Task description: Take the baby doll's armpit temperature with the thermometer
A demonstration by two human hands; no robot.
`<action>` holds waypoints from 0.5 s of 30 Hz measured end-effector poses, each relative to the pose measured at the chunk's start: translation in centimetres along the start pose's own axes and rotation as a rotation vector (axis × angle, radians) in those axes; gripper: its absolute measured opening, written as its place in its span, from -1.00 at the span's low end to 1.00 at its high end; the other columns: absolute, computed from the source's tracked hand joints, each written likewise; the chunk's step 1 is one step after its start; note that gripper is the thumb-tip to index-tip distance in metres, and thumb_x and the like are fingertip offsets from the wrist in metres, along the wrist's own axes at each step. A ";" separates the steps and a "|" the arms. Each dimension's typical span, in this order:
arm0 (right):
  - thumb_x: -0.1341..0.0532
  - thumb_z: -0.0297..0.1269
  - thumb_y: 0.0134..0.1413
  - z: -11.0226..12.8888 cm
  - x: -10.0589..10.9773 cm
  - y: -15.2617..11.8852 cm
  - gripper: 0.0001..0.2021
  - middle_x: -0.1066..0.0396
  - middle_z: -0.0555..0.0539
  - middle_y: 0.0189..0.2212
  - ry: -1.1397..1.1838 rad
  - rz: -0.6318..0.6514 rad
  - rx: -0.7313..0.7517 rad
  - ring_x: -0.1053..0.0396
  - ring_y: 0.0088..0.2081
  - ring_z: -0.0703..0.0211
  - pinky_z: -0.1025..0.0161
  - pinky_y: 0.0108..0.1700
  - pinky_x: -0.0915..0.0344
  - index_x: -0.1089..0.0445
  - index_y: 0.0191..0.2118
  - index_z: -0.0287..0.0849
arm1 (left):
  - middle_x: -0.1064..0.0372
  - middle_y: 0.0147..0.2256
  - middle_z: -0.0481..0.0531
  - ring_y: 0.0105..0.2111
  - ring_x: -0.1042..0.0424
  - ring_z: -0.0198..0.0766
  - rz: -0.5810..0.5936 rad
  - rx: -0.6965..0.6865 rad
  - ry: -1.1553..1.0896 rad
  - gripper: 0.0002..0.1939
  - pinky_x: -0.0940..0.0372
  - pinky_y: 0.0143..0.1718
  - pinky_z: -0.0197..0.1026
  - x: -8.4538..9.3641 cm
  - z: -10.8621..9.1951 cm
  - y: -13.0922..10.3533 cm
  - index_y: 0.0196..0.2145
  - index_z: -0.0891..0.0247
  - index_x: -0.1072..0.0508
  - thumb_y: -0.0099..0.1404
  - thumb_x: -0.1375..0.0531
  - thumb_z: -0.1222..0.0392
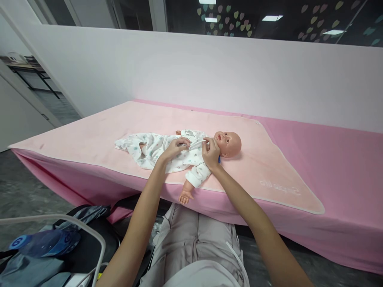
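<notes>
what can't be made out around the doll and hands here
In the head view:
Whether left hand and right hand grip the outfit: fingers hide the contact.
Blue thing: partly hidden by the right hand.
Doll's far hand: too small to count fingers.
Mat lettering: too faint to read.

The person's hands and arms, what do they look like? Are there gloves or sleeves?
Both the left hand and the right hand are bare, without gloves. The forearms taper toward the wrists, and no sleeve, watch or bracelet shows.
</notes>
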State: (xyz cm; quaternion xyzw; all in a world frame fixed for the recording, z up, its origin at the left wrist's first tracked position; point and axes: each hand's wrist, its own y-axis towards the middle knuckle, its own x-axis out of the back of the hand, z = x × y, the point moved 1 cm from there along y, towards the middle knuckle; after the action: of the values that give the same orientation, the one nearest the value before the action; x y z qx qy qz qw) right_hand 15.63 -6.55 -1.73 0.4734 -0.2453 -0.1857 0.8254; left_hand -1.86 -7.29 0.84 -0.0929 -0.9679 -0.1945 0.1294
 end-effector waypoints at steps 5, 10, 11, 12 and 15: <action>-0.03 -0.36 0.13 0.1 0.1 0.1 -0.85 -0.38 -0.07 -0.39 0.001 -0.003 0.006 -0.32 -0.37 0.20 0.28 -0.31 -0.25 -0.34 -0.27 -0.18 | -0.28 -0.43 -0.04 -0.39 -0.26 -0.30 -0.021 0.043 0.007 -0.91 -0.15 -0.35 -0.28 -0.1 -0.3 -0.1 -0.46 0.28 -0.38 0.03 -0.14 0.23; -0.03 -0.38 0.13 0.1 0.0 0.1 -0.85 -0.38 -0.07 -0.40 0.002 0.000 0.003 -0.31 -0.38 0.20 0.28 -0.31 -0.25 -0.34 -0.29 -0.18 | -0.25 -0.45 -0.06 -0.45 -0.23 -0.35 -0.015 0.012 -0.036 -0.87 -0.12 -0.43 -0.31 -0.1 0.3 -0.1 -0.40 0.27 -0.35 0.10 -0.14 0.16; -0.03 -0.38 0.13 0.1 0.0 0.1 -0.85 -0.38 -0.07 -0.40 0.001 0.002 0.002 -0.31 -0.38 0.20 0.28 -0.31 -0.25 -0.34 -0.30 -0.18 | -0.26 -0.44 -0.06 -0.43 -0.24 -0.34 -0.014 -0.003 -0.034 -0.85 -0.12 -0.42 -0.32 -0.1 0.4 -0.1 -0.39 0.27 -0.35 0.11 -0.14 0.14; -0.03 -0.38 0.12 0.1 0.0 0.1 -0.85 -0.38 -0.07 -0.40 0.001 0.003 0.002 -0.31 -0.38 0.21 0.28 -0.31 -0.25 -0.34 -0.30 -0.18 | -0.27 -0.43 -0.05 -0.42 -0.25 -0.34 -0.011 -0.013 -0.030 -0.84 -0.13 -0.41 -0.32 -0.1 0.5 -0.1 -0.38 0.27 -0.35 0.12 -0.14 0.13; -0.03 -0.39 0.12 0.1 0.0 0.1 -0.86 -0.38 -0.07 -0.39 0.004 0.007 0.000 -0.31 -0.39 0.21 0.28 -0.32 -0.25 -0.34 -0.32 -0.17 | -0.30 -0.41 -0.03 -0.40 -0.27 -0.32 -0.017 -0.010 -0.005 -0.82 -0.15 -0.39 -0.31 -0.2 0.7 0.0 -0.36 0.28 -0.37 0.14 -0.14 0.11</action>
State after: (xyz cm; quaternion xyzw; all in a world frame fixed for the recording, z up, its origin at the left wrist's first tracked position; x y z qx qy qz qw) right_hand 15.61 -6.59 -1.60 0.4729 -0.2452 -0.1820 0.8265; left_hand -1.83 -7.06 0.16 -0.0856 -0.9680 -0.2001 0.1249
